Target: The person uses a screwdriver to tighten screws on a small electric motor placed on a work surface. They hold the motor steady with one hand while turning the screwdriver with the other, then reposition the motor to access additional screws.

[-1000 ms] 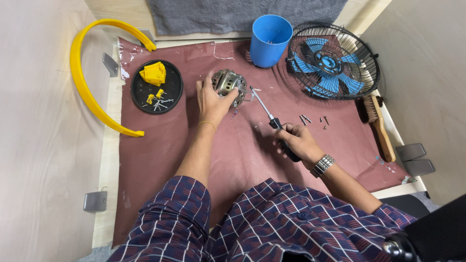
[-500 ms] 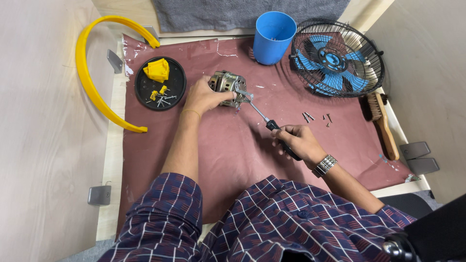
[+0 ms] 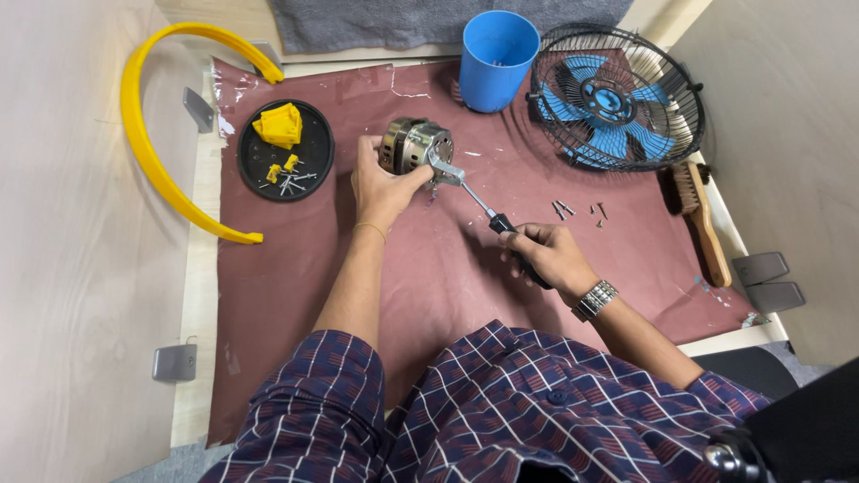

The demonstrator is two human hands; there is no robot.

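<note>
1. The left hand [image 3: 383, 183] is making a clenched grip around a small metal motor [image 3: 413, 146], tilting it on its side just above the maroon mat [image 3: 295, 268] that covers the counter.
2. The right hand [image 3: 541, 255] is making a clenched grip on the black handle of a screwdriver [image 3: 490, 217], and the shaft is slanting up and left so that its tip is meeting the motor's bracket near the left thumb.
3. Judging from this, the step in hand is working a screw on the motor housing; whether it is going in or coming out cannot be told.
4. The next move is calling for the tip sitting squarely in the screw head and the left hand bracing the motor against the twist.
5. A few loose screws [image 3: 565, 210] are lying on the mat just to the right of the screwdriver.
6. A black round tray [image 3: 315, 150] with yellow plastic pieces and more screws is sitting to the left of the motor.
7. A blue cup [image 3: 495, 63], a caged fan with blue blades [image 3: 613, 97] and a wooden brush [image 3: 700, 215] are standing further out, and a yellow hoop [image 3: 148, 156] is curving along the left edge.
</note>
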